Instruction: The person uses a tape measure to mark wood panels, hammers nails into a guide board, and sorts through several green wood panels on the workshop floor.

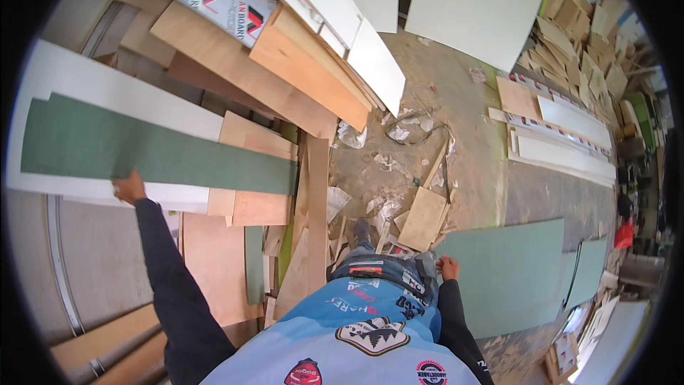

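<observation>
A long dark green board lies across a white panel and pale wooden pieces on the left. My left hand is at the board's near edge, its fingers closed over that edge; the tips are slightly smeared. By my right hip, my right hand is curled closed. It overlaps the left side of a light green panel; whether it grips this panel or something small is hidden.
Stacked wooden planks and white boards jut in from the upper left. Scraps and crumpled wrapping litter the floor ahead of my feet. White strips lie at right, with piled offcuts beyond. A tall white panel stands at the back.
</observation>
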Demonstrator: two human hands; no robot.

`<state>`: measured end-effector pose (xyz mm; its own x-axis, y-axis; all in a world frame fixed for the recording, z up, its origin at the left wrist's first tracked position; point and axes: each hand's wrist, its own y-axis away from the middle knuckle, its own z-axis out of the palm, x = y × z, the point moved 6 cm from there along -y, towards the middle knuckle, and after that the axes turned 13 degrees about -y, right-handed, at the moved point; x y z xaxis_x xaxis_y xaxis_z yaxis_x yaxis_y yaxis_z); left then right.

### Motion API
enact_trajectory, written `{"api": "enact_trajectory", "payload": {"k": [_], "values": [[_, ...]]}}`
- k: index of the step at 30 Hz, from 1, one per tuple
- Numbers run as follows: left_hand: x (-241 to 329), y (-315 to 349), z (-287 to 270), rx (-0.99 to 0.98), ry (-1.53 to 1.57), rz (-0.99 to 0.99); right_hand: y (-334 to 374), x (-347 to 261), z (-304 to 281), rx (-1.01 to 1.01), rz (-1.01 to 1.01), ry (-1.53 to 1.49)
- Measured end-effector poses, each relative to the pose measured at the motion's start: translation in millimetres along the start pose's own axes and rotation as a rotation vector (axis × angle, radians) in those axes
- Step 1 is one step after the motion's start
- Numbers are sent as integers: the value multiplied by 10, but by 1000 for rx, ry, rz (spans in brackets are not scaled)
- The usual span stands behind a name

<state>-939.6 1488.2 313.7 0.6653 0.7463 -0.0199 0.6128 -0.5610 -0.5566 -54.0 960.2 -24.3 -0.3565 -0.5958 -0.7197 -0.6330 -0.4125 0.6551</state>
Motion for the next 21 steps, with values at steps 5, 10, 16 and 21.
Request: {"api": "enact_trajectory", "payload": {"k": [5, 10, 16, 21], "values": [[-148, 1847, 1379, -213, 25, -134, 103, 45, -46, 53, -20, -94], [332, 4537, 2253, -923, -4, 322, 464, 7, -374, 243, -4, -244], [2079, 6621, 663, -1427, 513, 899, 1026, 1123, -869, 527, 193, -18], [3314, 7157, -163, -1517, 603, 1241, 1289, 1869, -643, 538, 431, -292]]}}
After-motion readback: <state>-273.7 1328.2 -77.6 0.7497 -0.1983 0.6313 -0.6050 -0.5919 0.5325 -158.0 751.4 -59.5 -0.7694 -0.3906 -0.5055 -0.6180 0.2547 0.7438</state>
